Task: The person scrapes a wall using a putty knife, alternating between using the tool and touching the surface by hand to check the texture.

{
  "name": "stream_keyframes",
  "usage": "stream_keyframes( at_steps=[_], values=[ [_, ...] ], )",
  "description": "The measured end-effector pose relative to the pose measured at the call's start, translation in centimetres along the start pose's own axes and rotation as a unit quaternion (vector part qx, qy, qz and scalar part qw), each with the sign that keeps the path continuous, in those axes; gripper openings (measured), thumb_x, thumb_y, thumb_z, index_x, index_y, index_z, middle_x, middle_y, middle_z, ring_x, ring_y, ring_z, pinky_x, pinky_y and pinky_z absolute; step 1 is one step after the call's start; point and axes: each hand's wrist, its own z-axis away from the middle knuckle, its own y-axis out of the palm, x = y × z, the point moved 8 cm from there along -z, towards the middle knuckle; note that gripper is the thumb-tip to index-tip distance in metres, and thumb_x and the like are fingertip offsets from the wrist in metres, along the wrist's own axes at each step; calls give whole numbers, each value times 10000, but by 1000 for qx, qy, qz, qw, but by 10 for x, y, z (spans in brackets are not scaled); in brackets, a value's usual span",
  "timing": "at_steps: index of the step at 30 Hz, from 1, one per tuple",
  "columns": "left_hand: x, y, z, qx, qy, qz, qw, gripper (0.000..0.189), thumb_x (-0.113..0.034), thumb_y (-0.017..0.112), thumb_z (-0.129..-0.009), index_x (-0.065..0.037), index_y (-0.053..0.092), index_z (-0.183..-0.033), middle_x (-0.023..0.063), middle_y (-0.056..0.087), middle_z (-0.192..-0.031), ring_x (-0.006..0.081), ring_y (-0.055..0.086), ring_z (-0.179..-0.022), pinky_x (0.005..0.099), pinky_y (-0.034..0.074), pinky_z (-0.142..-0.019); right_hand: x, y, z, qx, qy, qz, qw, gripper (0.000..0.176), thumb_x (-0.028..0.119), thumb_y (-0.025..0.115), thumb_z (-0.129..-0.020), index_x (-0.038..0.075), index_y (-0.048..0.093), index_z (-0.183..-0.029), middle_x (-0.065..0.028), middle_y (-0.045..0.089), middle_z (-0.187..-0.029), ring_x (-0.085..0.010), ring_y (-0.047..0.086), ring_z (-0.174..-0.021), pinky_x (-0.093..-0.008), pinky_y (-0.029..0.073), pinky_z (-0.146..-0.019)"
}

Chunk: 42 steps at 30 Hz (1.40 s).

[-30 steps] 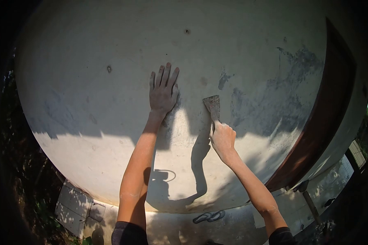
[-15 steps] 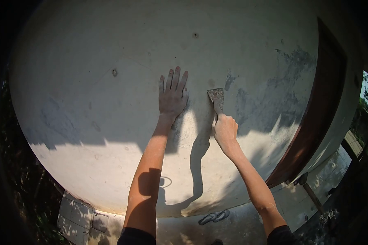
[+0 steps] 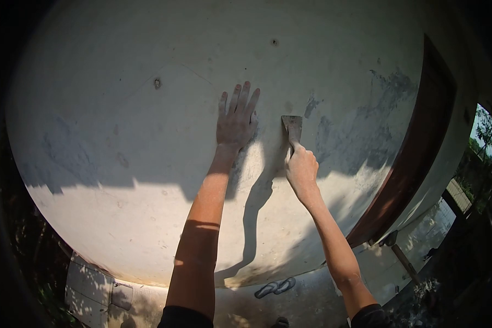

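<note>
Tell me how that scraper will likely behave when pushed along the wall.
The scraper is probably light, as the right hand alone holds it up. Its flat, flared blade might flex slightly under pressure. It may slide fairly easily, since the wall looks mostly smooth, though the grey patches could catch it.

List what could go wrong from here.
1. The scraper in the right hand could slip sideways and nick the left hand, spread on the wall nearby.
2. Pressed too hard, its edge might gouge the wall.
3. The sandals lying near the wall's base could be a trip hazard.
</note>
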Motion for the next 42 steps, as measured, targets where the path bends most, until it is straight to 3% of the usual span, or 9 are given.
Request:
stream_keyframes(
  at_steps=[6, 12, 14, 18, 20, 25, 27, 31, 42],
  values=[
    [0, 0, 0, 2, -2, -23, 1000, 639, -290, 531, -892, -277, 323, -1496, 5, 274, -1562, 177, 278, -1427, 477, 203, -1199, -2, 7, 7, 2, 14, -15, 1000, 336, 78, 521, -850, 4, 649, -1152, -284, 663, -792, -447, 667, -800, -513, 527, -732],
    [0, -2, 1, -15, 6, 12, 1000, 610, -259, 504, -911, -244, 332, -1497, 34, 293, -1561, 201, 288, -1430, 487, 182, -1197, -2, 2, 7, 7, 22, -19, 1000, 347, 75, 526, -841, 8, 651, -1157, -292, 660, -798, -446, 667, -809, -514, 526, -741],
    [-1, -3, 1, -11, 7, 10, 1000, 610, -260, 501, -913, -244, 330, -1498, 33, 288, -1563, 200, 282, -1432, 488, 178, -1198, -8, 16, 19, 33, 26, -10, 999, 377, 123, 492, -915, 96, 606, -1273, -301, 651, -842, -460, 648, -831, -524, 506, -752],
    [0, -1, 1, -6, 3, 11, 1000, 606, -267, 493, -920, -243, 323, -1502, 30, 277, -1569, 196, 269, -1438, 490, 168, -1200, -8, 14, 17, 36, 20, 0, 999, 375, 118, 496, -914, 101, 607, -1272, -295, 652, -836, -455, 650, -829, -526, 505, -752],
    [1, 0, 1, -2, 2, 9, 1000, 605, -269, 492, -922, -245, 322, -1502, 28, 278, -1569, 194, 268, -1439, 489, 167, -1200, -6, 12, 18, 29, 11, -17, 999, 407, 39, 523, -818, 24, 630, -1210, -266, 673, -814, -427, 677, -815, -504, 529, -740],
    [1, 0, 2, 7, 3, -7, 1000, 599, -274, 484, -930, -250, 317, -1504, 23, 274, -1570, 190, 263, -1440, 485, 166, -1200, -15, 25, 18, -1, -9, -13, 1000, 382, 38, 515, -829, 11, 629, -1192, -269, 659, -765, -428, 673, -774, -502, 528, -702],
    [-1, 1, 3, 4, 2, -5, 1000, 598, -275, 482, -930, -251, 317, -1504, 22, 269, -1572, 189, 262, -1440, 484, 166, -1201, -18, 22, 1, 19, 10, 27, 999, 289, 109, 535, -884, 17, 635, -1139, -269, 656, -796, -448, 653, -798, -524, 509, -721],
    [0, 3, 4, 11, 0, -7, 1000, 598, -277, 482, -927, -253, 320, -1502, 22, 268, -1571, 188, 264, -1439, 485, 167, -1202, -3, 3, 7, 12, -10, 16, 1000, 325, 80, 526, -856, 14, 635, -1155, -266, 663, -805, -443, 658, -793, -518, 518, -716],
    [-1, 4, 4, 3, 4, -2, 1000, 619, -266, 492, -915, -249, 311, -1506, 25, 271, -1570, 194, 264, -1440, 491, 163, -1202, -15, 24, 26, 4, 13, 6, 1000, 340, 45, 526, -836, 27, 643, -1154, -260, 662, -789, -418, 671, -773, -499, 522, -690]
  ],
)
